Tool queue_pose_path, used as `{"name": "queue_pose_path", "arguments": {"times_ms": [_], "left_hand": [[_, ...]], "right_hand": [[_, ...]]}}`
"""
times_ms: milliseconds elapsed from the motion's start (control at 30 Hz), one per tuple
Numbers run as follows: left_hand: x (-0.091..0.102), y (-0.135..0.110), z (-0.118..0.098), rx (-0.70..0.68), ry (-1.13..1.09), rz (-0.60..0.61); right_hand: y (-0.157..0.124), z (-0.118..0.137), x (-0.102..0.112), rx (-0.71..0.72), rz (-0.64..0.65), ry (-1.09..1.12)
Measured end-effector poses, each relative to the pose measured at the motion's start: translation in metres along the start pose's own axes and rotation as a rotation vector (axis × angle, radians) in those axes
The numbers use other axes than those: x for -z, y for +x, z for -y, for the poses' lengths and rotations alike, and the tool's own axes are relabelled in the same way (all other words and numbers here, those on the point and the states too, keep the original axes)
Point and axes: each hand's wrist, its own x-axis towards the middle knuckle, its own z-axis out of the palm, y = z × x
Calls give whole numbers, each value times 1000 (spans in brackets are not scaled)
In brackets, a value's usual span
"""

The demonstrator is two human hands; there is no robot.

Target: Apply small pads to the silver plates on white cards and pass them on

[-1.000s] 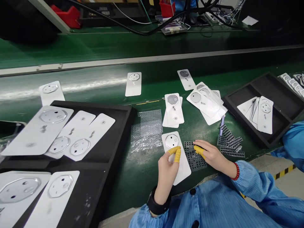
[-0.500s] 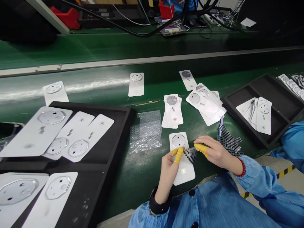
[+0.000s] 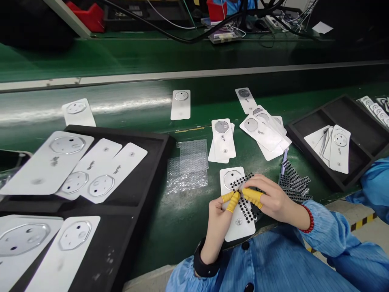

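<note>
A white rectangular plate (image 3: pixel 240 229) with an octagonal window lies on the green bench right before me. Over it I hold a clear sheet of small black dots (image 3: pixel 244 202). My left hand (image 3: pixel 219 217), with yellow finger cots on thumb and forefinger, pinches the sheet's left edge. My right hand (image 3: pixel 270 200), also in yellow cots, pinches the sheet from the right. Both hands meet above the middle of the plate. A pile of more dotted sheets (image 3: pixel 294 182) lies just right of my right hand.
A large black tray (image 3: pixel 142 190) at left holds several white plates. A second black tray (image 3: pixel 358 117) at right holds more. Loose plates (image 3: pixel 263 132) and bubble wrap (image 3: pixel 188 168) lie between them. Two plates (image 3: pixel 180 104) sit on the conveyor belt behind.
My right hand has lifted the dotted sheet off the bench and brought it left over the plate. My left hand has taken its other edge.
</note>
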Motion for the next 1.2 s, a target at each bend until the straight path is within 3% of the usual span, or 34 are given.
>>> {"name": "queue_pose_path", "arguments": {"times_ms": [400,633,900,1200], "left_hand": [[13,3,10,-179,287,111],[20,13,19,-251,470,213],[26,19,9,-267,563,334],[23,14,7,-257,631,234]], "right_hand": [[-13,-12,-22,-66,204,122],[-22,-20,-35,-220,143,382],[-24,-22,-35,-233,154,382],[-26,-28,-41,-365,70,438]]}}
